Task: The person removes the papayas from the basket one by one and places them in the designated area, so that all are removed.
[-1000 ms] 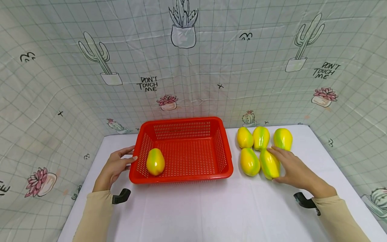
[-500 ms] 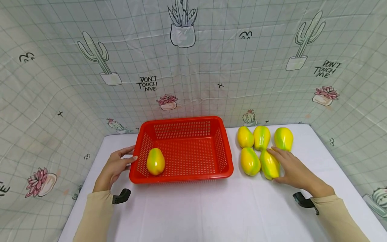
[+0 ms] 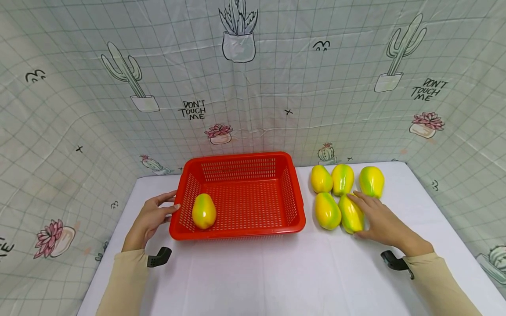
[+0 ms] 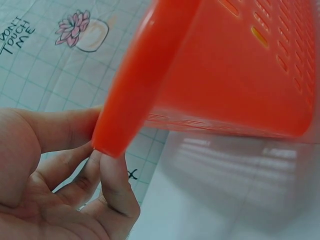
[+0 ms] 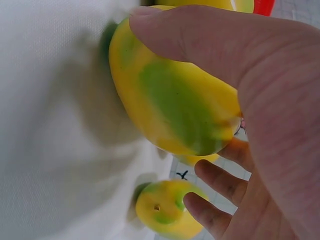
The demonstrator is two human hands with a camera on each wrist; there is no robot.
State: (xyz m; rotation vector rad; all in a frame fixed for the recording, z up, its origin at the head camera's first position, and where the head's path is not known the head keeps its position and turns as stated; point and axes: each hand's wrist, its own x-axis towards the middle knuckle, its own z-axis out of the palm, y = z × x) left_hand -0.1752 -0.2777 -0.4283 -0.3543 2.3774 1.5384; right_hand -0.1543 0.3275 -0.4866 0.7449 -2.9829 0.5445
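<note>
My left hand (image 3: 152, 217) pinches the left rim of a red plastic basket (image 3: 253, 232); in the left wrist view, the thumb (image 4: 65, 127) and fingers meet at the rim's edge. One yellow-green papaya (image 3: 204, 211) lies inside, towards the basket's left end. On the right, my right hand (image 3: 381, 221) grips another papaya (image 3: 351, 214) on the table, thumb at its near end and fingertips at its far end. The right wrist view shows the thumb (image 5: 185, 32) across this papaya (image 5: 175, 100), with the other fingers hanging loosely beyond it.
Several more papayas stand around the gripped one: one close on its left (image 3: 327, 211), two behind, and a papaya (image 3: 371, 181) at the back right. A white cloth covers the table (image 3: 253, 276). A printed fabric backdrop (image 3: 269, 87) rises behind and at both sides.
My right hand and the papaya it grips have shifted slightly left, towards the neighbouring papaya. The left hand and the basket stay in place.
</note>
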